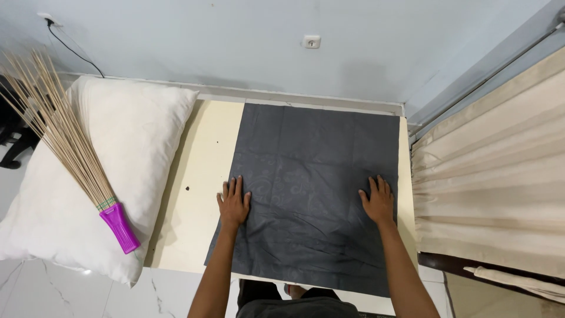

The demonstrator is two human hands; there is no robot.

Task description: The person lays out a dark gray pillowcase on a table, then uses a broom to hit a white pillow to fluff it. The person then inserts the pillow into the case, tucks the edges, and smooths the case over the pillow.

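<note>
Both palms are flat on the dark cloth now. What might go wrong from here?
The dark cloth overhangs the cream board's near edge, so pressure from the left hand or right hand may drag it off. Creases near the front could get pressed in. The stick broom lies loose on the white pillow and might roll off.

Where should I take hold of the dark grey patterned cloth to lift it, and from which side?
Probably pinch the two near corners of the dark grey patterned cloth, coming from the person's side. It lies flat on the cream surface, and its near edge overhangs, leaving room underneath. The left hand and right hand press flat on it.
</note>
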